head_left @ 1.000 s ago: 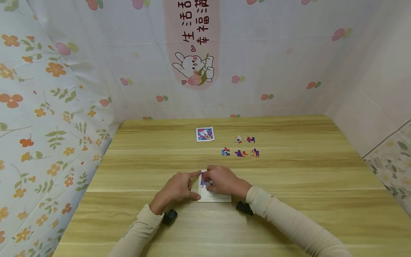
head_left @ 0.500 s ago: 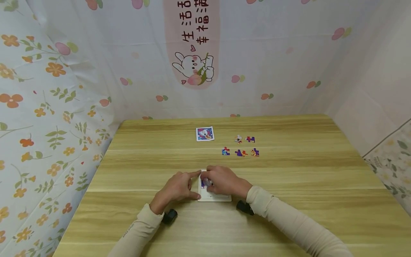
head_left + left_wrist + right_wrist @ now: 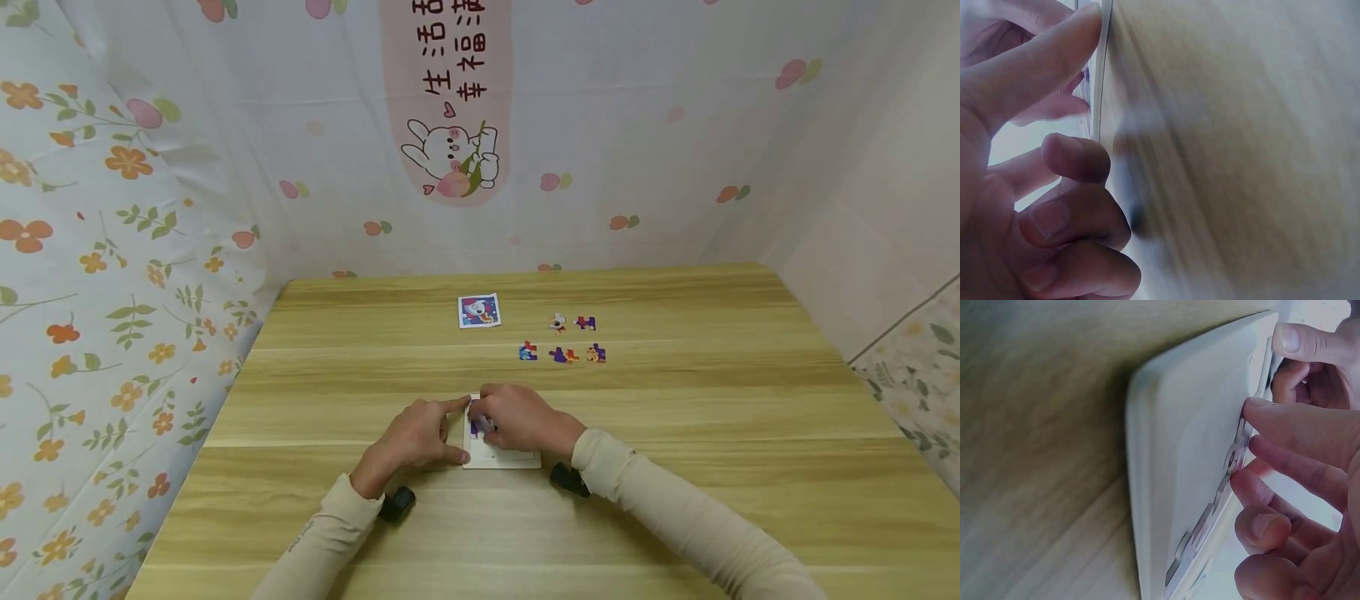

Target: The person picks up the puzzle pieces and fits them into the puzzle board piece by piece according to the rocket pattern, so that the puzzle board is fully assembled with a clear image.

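My left hand (image 3: 416,433) steadies a white puzzle tray (image 3: 510,461) by its left side, forefinger at the far corner and thumb at the near one. The left wrist view shows that thumb pressing the tray's rim (image 3: 1104,75), with the other fingers curled. Over the tray's upper left part, my right hand (image 3: 517,417) pinches a puzzle piece (image 3: 487,423), partly covered by its fingers. Purple puzzle pieces (image 3: 474,430) lie along the tray's left side. In the right wrist view, thumb and fingertips touch the row of pieces (image 3: 1194,534); the exact fit is hard to see.
Farther back lie several loose jigsaw pieces, among them a red and blue one (image 3: 528,351) and a purple and orange one (image 3: 564,356). A square picture card (image 3: 479,311) lies to their left. Patterned cloth (image 3: 600,150) hangs behind the wooden table (image 3: 337,350).
My right fingers have shifted slightly on the piece at the tray's upper left. The left hand and tray have stayed in place.
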Motion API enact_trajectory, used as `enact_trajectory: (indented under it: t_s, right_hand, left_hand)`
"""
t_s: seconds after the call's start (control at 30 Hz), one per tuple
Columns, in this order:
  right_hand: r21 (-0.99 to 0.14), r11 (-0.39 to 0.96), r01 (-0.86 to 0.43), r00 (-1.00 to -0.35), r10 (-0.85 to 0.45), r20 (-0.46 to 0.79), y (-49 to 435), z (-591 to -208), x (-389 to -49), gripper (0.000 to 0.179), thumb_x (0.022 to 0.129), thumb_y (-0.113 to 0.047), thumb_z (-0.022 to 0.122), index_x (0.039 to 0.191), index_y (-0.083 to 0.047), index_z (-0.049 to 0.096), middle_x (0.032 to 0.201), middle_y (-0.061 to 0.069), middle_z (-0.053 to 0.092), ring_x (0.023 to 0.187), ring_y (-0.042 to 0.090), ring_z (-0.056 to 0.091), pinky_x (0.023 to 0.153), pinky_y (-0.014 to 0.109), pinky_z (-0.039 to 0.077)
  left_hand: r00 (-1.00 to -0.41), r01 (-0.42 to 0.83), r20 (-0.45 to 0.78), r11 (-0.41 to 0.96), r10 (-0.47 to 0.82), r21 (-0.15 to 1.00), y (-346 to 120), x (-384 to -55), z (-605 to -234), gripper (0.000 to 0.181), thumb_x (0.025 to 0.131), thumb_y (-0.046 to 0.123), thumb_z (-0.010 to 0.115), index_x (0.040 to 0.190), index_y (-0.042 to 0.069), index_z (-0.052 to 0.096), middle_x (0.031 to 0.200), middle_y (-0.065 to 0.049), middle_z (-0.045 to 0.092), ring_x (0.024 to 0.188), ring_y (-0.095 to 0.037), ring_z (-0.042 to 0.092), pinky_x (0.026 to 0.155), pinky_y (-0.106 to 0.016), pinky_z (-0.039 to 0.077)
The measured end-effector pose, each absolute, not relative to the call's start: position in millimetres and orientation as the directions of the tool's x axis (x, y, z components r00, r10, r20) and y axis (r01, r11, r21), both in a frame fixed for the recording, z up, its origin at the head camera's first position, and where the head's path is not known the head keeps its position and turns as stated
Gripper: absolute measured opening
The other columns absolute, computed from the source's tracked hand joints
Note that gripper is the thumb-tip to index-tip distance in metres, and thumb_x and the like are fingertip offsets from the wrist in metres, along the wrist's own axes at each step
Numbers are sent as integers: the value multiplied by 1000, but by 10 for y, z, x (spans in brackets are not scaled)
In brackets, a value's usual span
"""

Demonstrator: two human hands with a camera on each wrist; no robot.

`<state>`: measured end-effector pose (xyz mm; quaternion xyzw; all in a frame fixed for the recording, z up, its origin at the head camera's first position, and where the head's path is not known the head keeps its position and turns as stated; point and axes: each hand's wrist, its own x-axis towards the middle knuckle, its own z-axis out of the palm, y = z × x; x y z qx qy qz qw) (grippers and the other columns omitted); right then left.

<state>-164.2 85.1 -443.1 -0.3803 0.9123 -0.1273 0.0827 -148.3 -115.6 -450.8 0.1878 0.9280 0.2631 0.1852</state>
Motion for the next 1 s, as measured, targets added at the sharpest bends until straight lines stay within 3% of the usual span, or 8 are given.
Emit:
enact_trajectory:
  t_s: [0.13, 0.47, 0.7, 0.87, 1.0]
  right_hand:
    - [-312, 681, -662, -698, -712, -72, 843, -4402, -1643, 25, 84, -18, 80, 109, -15, 78, 101, 3, 69, 82, 12, 60, 76, 30, 55]
    - [-347, 647, -679, -684, -729, -21, 932, -4430, -1709, 20, 84, -22, 81, 104, -16, 79, 92, -1, 68, 78, 8, 58, 69, 22, 50]
    - [-529, 667, -525, -788, -615, 6, 1288, -4445, -1998, 11, 89, -16, 76, 100, -14, 77, 93, -2, 72, 79, 9, 58, 71, 24, 49]
    - [-607, 669, -429, -865, -497, 64, 1624, -4454, -2338, 9, 88, -11, 75, 96, -7, 76, 87, 3, 72, 73, 11, 57, 66, 25, 47]
    - [-637, 701, -321, -921, -388, 37, 1854, -4450, -2556, 13, 89, -11, 73, 100, -4, 74, 88, 9, 71, 71, 16, 58, 63, 27, 47]
  left_hand:
    - [-862, 269, -228, 789, 453, 552, -1157, -1488, -4510, 84, 73, 31, 90, 146, 11, 53, 56, 7, 46, 51, -7, 40, 47, -22, 28]
    - [-865, 230, -254, 790, 434, 569, -1167, -1473, -4518, 85, 73, 30, 90, 147, 11, 53, 55, 5, 46, 50, -9, 39, 47, -23, 27]
    - [-868, 207, -274, 803, 415, 559, -1160, -1466, -4525, 85, 73, 32, 90, 147, 14, 52, 56, 4, 46, 51, -12, 39, 48, -24, 28]
    - [-872, 203, -268, 800, 411, 565, -1157, -1457, -4518, 85, 73, 31, 90, 147, 14, 52, 57, 3, 46, 51, -13, 39, 48, -24, 28]
    - [-872, 212, -258, 795, 416, 568, -1162, -1458, -4526, 84, 73, 30, 90, 147, 13, 53, 57, 3, 46, 52, -12, 39, 48, -24, 27]
